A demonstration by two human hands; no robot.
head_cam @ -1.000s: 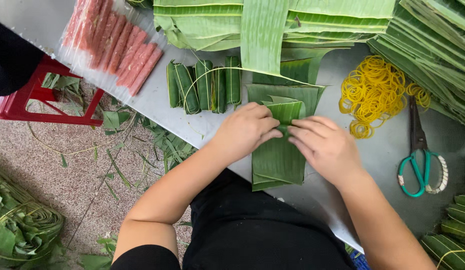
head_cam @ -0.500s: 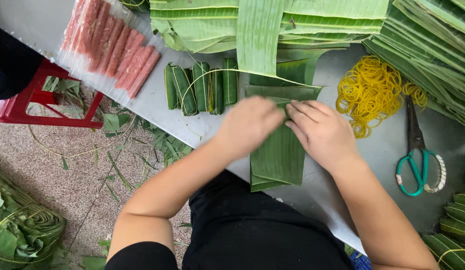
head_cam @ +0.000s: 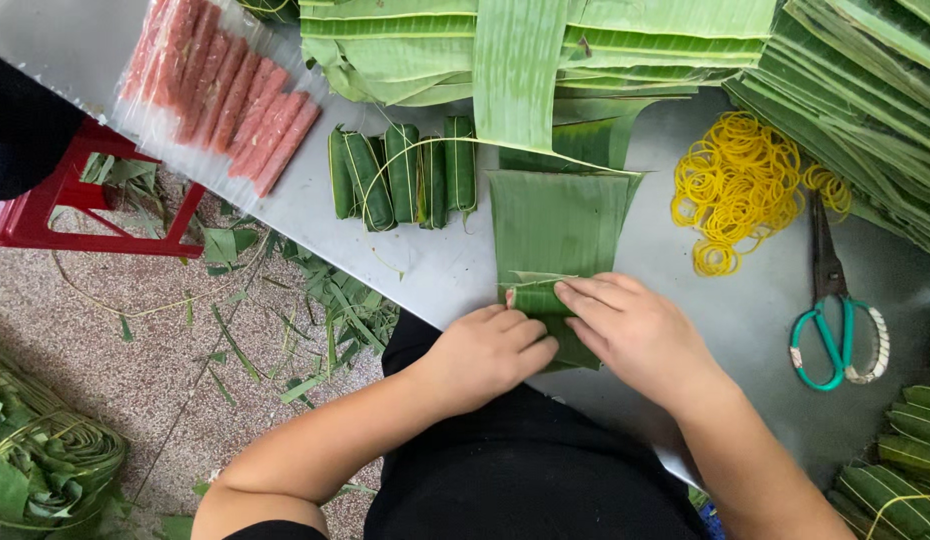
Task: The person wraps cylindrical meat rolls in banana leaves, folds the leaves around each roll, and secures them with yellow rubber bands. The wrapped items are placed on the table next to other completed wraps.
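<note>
1. Rolling is in hand: the left hand [head_cam: 490,352] and right hand [head_cam: 640,335] press together on a small green roll [head_cam: 538,300] at the near end of a flat leaf [head_cam: 557,225] on the desk [head_cam: 745,310].
2. Grip state: both hands are closed over the roll, fingers curled down on it, left thumb tip at its left end. The filling is hidden, so what lies inside cannot be told.
3. Done, by judgement: only the first turn or so is made; most of the leaf lies flat and unrolled beyond the grip.
4. Left, by judgement: the rest of the leaf, the ends, and a band; no band is on this roll yet.
5. Finished work: four tied bundles [head_cam: 405,175] lie beyond and left of the grip.
6. Supplies: pink sticks in a clear pack [head_cam: 225,95] far left of the grip; yellow bands [head_cam: 740,185] beyond and right; scissors [head_cam: 833,320] to the right; stacked leaves [head_cam: 545,45] along the far edge.
7. More bundles [head_cam: 890,490] lie right of the grip, near the person.
8. Leaf scraps [head_cam: 315,300] litter the floor left of the grip.
</note>
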